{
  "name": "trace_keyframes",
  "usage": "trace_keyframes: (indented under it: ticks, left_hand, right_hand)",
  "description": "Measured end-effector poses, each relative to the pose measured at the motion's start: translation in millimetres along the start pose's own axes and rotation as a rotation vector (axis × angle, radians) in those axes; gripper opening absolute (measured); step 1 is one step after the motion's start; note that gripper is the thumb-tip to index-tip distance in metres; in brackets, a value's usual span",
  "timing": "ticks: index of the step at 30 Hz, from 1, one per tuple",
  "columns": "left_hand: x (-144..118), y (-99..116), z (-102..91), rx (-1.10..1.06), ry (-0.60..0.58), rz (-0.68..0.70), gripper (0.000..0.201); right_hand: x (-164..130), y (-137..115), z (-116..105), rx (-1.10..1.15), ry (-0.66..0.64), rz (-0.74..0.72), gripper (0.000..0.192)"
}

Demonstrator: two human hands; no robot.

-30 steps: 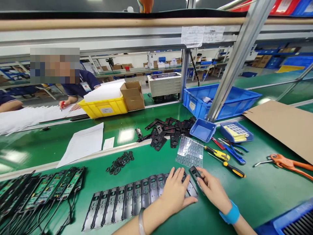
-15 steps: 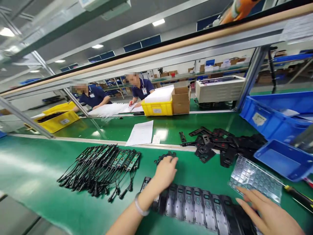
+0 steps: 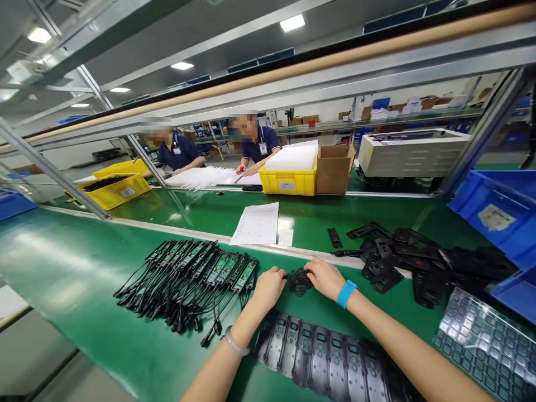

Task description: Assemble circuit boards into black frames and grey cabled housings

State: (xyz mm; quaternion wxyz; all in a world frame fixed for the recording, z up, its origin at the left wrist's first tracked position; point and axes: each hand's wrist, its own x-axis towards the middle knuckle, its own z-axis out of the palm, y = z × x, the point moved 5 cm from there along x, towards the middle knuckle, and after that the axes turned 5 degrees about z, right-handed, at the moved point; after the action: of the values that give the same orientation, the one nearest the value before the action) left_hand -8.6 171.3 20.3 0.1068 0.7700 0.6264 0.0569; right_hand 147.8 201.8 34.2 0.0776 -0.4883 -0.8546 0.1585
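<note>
With the left hand [image 3: 268, 287] and right hand [image 3: 324, 277] both cupped around the pile of small black rings [image 3: 300, 281], a hasty scoop risks scattering rings across the green mat [image 3: 84, 279].

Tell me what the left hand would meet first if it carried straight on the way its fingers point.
The left hand points right, toward the small pile of black parts between both hands. It would likely meet that pile first, then the right hand; it may already touch the pile.
</note>
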Motion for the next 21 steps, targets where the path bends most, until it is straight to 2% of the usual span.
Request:
trace_keyframes:
  ticks: [5, 9, 15, 18, 21]
  left_hand:
    - [-9.3, -17.3, -8.0, -0.090, 0.076, -0.034, 0.020]
    - [-31.3, -34.4, -17.7, -0.278, 0.117, -0.065, 0.016]
    - [-77.3, -38.7, -9.7, -0.559, -0.066, -0.035, 0.014]
    - [-93.1, -35.3, -4.5, -0.558, -0.113, -0.024, 0.009]
    - [-99.3, -31.4, -4.5, -0.463, -0.080, -0.005, 0.012]
  right_hand:
    - [23.2, -20.4, 12.4, -0.049, -0.024, -0.032, 0.014]
    - [35.9, -25.1, 26.9, -0.104, -0.058, 0.002, 0.011]
    - [40.4, -22.9, 32.2, -0.119, -0.127, 0.004, 0.009]
    - [38.1, -19.9, 29.0, -0.110, -0.153, -0.015, 0.017]
    - [37.2, -16.6, 28.4, -0.107, -0.172, -0.023, 0.016]
